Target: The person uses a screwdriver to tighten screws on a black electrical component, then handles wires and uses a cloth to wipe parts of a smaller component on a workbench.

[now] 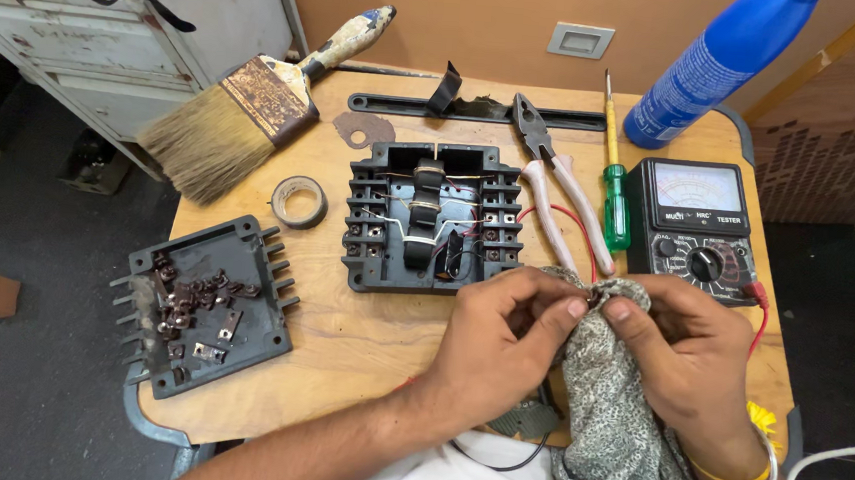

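- Pinching a fold of the speckled grey cloth (605, 423), the left hand (501, 340) and right hand (680, 353) met just above the near edge of the counter (360, 351); each grip was clenched on the cloth, and a small dark part seemed caught between the fingertips, too small to tell what.
- The cloth looked soft, limp and light, so it probably bunched wherever it was taken; it hung from the hands down toward the person's lap.
- The small part, judged by its size, would slip easily and was best held through the cloth.
- To the left lay a dark plastic cover (204, 305), used as a tray, with small metal terminal pieces loose inside.
- Just beyond the hands sat the open black terminal housing (434, 220), holding thin wires, a dark band and rows of contacts; it looked rigid, best gripped by its outer walls.
- Near it were a tape roll (300, 201), pliers (552, 179), a green screwdriver (615, 198) and an analog multimeter (697, 229).
- Farthest stood a wide paintbrush (245, 117) and a blue bottle (716, 65).
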